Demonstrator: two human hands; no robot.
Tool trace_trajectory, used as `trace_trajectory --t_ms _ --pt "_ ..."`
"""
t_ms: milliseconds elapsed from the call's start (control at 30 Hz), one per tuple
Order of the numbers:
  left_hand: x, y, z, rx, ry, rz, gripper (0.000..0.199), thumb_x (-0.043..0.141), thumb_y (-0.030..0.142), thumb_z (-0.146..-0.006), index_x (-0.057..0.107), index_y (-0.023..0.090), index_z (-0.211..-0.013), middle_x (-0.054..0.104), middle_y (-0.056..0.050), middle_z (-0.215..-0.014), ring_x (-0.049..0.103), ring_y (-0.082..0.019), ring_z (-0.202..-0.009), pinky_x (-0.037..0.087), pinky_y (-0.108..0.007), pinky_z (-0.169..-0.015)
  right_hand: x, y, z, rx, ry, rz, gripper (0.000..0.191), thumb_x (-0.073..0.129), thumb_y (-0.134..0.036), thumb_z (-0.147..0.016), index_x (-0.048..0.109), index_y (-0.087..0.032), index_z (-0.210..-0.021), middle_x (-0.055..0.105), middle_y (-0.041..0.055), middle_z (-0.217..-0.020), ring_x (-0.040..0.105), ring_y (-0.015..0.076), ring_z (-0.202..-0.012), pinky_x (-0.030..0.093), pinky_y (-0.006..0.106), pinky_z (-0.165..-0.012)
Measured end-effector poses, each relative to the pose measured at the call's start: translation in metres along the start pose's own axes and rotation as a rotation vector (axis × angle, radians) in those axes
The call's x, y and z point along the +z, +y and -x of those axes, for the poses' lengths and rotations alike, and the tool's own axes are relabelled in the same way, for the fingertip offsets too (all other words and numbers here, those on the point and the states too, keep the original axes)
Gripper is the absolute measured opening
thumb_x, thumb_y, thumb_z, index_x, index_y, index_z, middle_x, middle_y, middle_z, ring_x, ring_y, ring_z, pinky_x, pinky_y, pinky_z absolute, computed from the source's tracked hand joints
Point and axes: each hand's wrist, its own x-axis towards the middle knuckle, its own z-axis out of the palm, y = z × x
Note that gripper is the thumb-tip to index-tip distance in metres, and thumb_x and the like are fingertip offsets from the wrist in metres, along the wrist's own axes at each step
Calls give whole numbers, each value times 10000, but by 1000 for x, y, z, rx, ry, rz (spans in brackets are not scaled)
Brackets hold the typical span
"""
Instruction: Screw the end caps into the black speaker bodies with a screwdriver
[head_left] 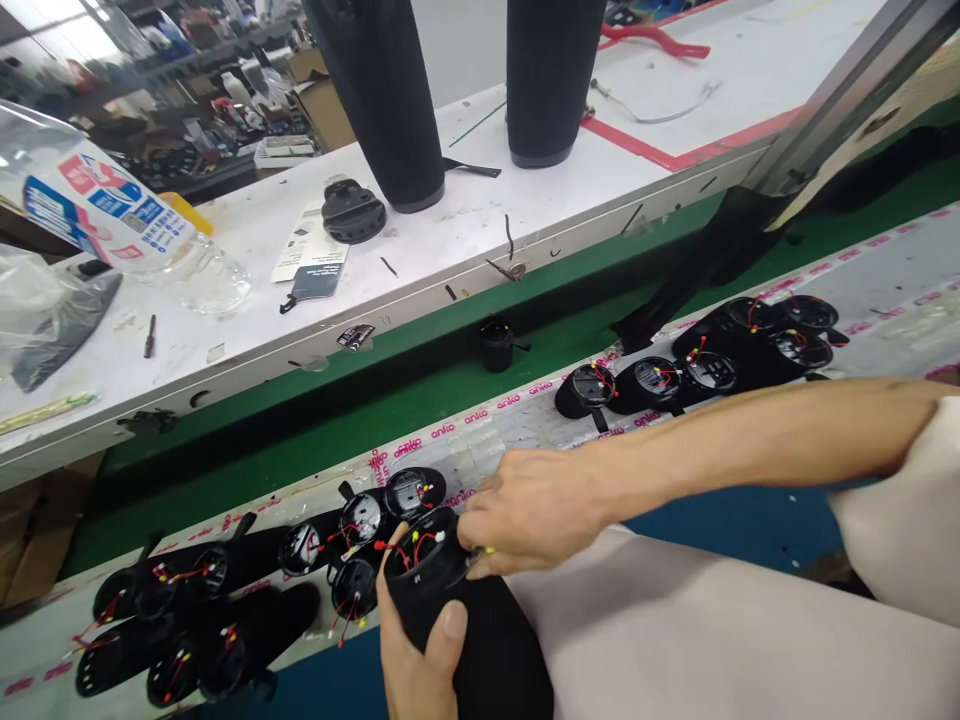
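Black cylinder (495,650): tilting in the person's grasp before the pale clothing (697,620), its open end facing up. Red leads (397,550) with white and yellow connectors are protruding from the opening.

Left hand (420,655): wrapping around the cylinder's side, thumb pressing on the near face.

Right hand (536,510): curling at the rim, fingers bunching together. A small yellow bit (489,550) is showing by the fingertips; cannot tell whether the hand is pinching it or the rim.

Just beyond, similar wired cylinders (356,587) are lying on a strip (517,430) bearing pink-lettered tape; more are clustering at the left end, and another group (652,380) is lying beyond the right forearm. One separate cylinder (496,352) is sitting over the green surface (420,400).

Farther out, the white desk (450,240) is carrying two tall black cylinders (551,90), both standing, a round black part (354,212) near them, a dark tag (315,282), a clear bottle (112,205) and a plastic bag (52,310).
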Motion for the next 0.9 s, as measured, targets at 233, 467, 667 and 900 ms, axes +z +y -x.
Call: trace_trajectory --t_ms 233,467,667,900 --pt "-4 -7 -5 -221 37 279 922 801 643 -850 509 350 -1674 738 -67 -1523 551 -411 -1557 497 -513 -1268 -14 -4 15 348 119 -485 242 526 -292 -1126 563 -172 -1332 642 -22 -807 597 191 -708 418 296 -651" --pt "-12 3 -7 -119 -61 241 1104 923 647 -670 534 254 -1625 799 -159 -1386 727 -471 -1319 606 -561 -1110 -14 -18 15 192 23 -285 157 565 -284 -1161 646 -209 -1271 753 44 -1045 687 200 -852 420 297 -676" --pt "-8 14 -3 -70 -30 140 1024 940 626 -672 585 223 -1543 823 -142 -1292 760 -418 -1259 620 -483 -1063 -10 -24 9 68 12 169 276 452 -378 -1209 636 -189 -1125 655 3 -808 389 168 -550 174 351 -513" --pt "-17 6 -5 21 70 14 987 977 633 -644 655 231 -1486 797 -131 -1326 735 -416 -1289 597 -495 -1112 -18 -27 3 25 -97 310 320 354 -349 -1222 621 -193 -1137 607 -2 -810 303 186 -547 168 362 -508"
